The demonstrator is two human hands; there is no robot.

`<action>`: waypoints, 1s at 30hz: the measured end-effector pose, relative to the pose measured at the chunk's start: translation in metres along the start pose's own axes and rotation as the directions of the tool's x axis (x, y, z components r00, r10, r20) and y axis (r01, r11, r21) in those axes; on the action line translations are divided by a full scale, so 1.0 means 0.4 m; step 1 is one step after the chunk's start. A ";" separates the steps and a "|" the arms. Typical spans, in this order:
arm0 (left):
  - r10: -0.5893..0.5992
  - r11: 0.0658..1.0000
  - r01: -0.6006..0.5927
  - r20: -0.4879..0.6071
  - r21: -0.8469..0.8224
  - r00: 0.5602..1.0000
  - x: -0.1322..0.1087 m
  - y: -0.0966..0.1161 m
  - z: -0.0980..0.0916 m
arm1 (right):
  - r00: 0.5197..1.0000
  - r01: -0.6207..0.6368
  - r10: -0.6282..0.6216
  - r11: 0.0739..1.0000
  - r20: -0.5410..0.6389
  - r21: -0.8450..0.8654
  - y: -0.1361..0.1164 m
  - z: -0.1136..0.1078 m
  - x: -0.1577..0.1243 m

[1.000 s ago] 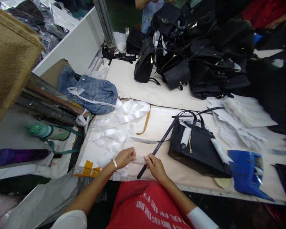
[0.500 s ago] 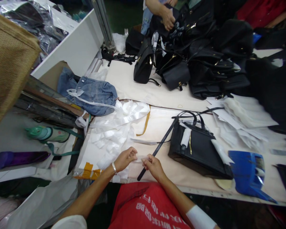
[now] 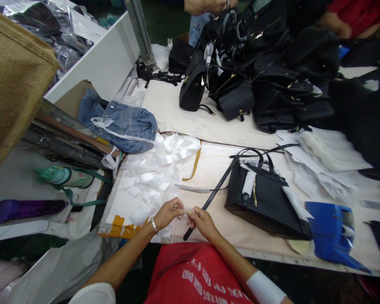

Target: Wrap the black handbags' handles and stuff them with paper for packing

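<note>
Close together near the table's front edge, my hands pinch a small translucent white strip between them. My left hand, a bracelet at its wrist, is closed on one end. The fingers of my right hand are closed on the other end. Just beyond them, the end of a black strap crosses the table beside my right hand. That strap leads to a black handbag lying on the right, with white wrapping on its handle fittings and a gold zipper pull.
Crumpled white strips lie left of my hands, before a folded denim garment. Many black bags are heaped at the back, where other people stand. A blue tape dispenser and white paper sheets are at right.
My hands have drawn closer together, so less of the strip shows between them. A co-worker's hand at the back has lifted away from the black bags.
</note>
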State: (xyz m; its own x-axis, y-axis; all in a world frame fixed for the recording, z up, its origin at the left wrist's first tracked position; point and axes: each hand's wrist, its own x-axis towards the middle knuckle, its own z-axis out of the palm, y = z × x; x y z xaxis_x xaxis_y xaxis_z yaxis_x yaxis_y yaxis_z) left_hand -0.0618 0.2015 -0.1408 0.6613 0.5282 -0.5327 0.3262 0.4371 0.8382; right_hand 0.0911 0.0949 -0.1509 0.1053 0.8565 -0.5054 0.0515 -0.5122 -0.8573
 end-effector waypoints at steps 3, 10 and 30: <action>0.018 1.000 -0.017 -0.040 0.024 0.999 -0.004 -0.001 -0.014 | 0.978 0.198 -0.209 0.891 0.016 -0.408 0.007 -0.034 -0.014; 0.010 0.999 -0.007 -0.074 0.044 0.997 -0.012 0.013 -0.034 | 0.861 0.490 -0.288 0.250 0.419 -0.835 0.041 -0.068 0.000; 0.095 0.991 -0.087 -0.082 0.100 0.992 -0.012 0.008 -0.043 | 0.961 0.209 -0.271 0.833 -0.049 -0.513 -0.060 -0.197 -0.039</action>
State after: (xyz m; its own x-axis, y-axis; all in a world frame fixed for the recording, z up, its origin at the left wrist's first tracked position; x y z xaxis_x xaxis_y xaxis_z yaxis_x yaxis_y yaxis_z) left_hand -0.0757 0.2129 -0.1377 0.6318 0.6253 -0.4581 0.3331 0.3145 0.8889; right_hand 0.1665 0.0887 -0.1147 0.1360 0.9590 -0.2487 0.5743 -0.2809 -0.7690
